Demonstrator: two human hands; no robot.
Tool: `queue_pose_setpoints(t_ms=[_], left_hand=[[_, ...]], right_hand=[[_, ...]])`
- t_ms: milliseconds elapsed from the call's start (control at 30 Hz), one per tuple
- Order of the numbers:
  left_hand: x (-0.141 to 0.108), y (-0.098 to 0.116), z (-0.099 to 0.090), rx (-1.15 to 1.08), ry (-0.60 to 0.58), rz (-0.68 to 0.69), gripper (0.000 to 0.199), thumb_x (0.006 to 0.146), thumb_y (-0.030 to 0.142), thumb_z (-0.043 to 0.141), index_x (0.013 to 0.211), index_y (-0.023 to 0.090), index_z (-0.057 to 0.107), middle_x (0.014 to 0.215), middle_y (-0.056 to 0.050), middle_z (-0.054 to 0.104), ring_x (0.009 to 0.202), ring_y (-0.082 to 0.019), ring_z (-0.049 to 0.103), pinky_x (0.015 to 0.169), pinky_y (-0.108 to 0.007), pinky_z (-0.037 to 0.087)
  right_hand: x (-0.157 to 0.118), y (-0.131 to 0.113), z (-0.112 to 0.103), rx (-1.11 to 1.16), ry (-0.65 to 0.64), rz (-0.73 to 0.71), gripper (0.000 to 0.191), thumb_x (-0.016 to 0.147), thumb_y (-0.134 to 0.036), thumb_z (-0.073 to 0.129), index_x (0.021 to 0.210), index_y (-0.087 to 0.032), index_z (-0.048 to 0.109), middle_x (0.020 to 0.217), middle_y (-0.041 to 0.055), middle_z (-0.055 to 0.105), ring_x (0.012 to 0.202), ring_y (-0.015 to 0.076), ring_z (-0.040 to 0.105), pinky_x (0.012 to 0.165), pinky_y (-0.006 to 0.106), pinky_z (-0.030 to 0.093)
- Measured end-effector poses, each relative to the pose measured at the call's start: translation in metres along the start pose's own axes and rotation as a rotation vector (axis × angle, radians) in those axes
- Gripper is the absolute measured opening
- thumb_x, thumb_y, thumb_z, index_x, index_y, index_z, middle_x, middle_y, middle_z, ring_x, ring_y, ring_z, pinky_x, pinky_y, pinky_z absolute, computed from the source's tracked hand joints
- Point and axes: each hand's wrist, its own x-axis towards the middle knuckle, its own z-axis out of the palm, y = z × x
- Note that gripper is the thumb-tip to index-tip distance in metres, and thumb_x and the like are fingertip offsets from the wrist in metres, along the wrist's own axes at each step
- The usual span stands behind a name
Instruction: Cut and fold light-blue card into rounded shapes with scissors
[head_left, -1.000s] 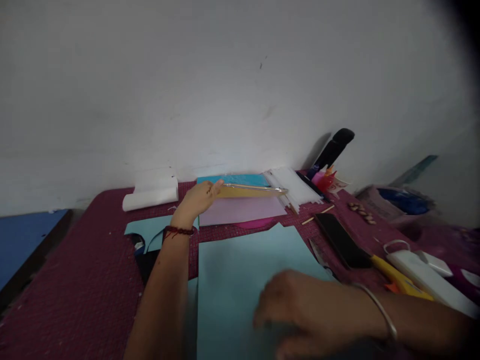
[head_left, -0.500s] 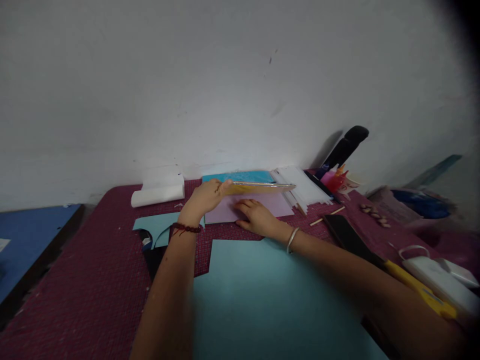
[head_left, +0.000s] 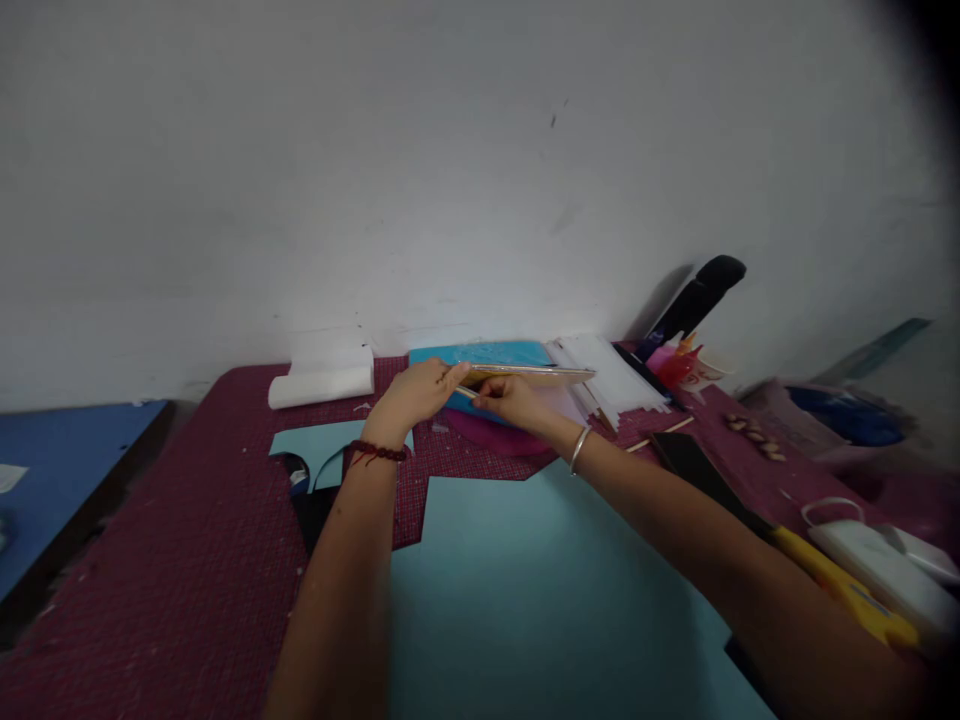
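Observation:
My left hand [head_left: 418,395] is closed on the left end of a thin stack of sheets [head_left: 536,374] with a yellowish underside, tilted up near the wall. Just below it, my right hand [head_left: 517,402] pinches the near edge of a pale lilac sheet [head_left: 566,400], which is partly hidden by the hand. Under that sheet show a blue layer and a curved magenta sheet [head_left: 499,436]. Behind the stack lies a bright blue packet [head_left: 487,353]. A large light blue card [head_left: 540,590] with a cut corner lies beneath my right forearm.
A white roll [head_left: 321,388] and light blue offcuts [head_left: 304,441] lie left. To the right are white strips [head_left: 611,375], a thin stick [head_left: 660,434], glue bottles [head_left: 679,365], a yellow-handled tool [head_left: 844,590] and a white corded device [head_left: 877,560]. A wall stands behind.
My right hand went from lying on the lilac sheet to pinching and lifting its edge. The magenta sheet and blue layer beneath have come into view. My left hand still holds the stack.

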Motion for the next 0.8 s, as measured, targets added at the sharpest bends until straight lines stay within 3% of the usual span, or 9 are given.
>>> queue_pose_setpoints(t_ms=[200, 800], left_hand=[[0.000, 0.000, 0.000, 0.020, -0.011, -0.006, 0.064, 0.090, 0.063, 0.019, 0.080, 0.017, 0.062, 0.090, -0.014, 0.069, 0.087, -0.027, 0.064, 0.079, -0.036, 0.046], [-0.001, 0.002, 0.000, 0.069, -0.032, -0.014, 0.064, 0.091, 0.060, 0.018, 0.079, 0.015, 0.061, 0.086, -0.014, 0.068, 0.084, -0.026, 0.063, 0.074, -0.034, 0.045]], right_hand=[[0.004, 0.012, -0.002, 0.311, -0.080, 0.104, 0.018, 0.074, -0.031, 0.063, 0.066, -0.018, 0.053, 0.063, -0.0028, 0.050, 0.057, 0.0101, 0.038, 0.055, 0.025, 0.033], [0.003, 0.016, -0.004, 0.344, -0.112, 0.079, 0.017, 0.071, -0.028, 0.057, 0.058, -0.018, 0.051, 0.060, -0.0032, 0.051, 0.058, 0.0104, 0.041, 0.058, 0.025, 0.036]])
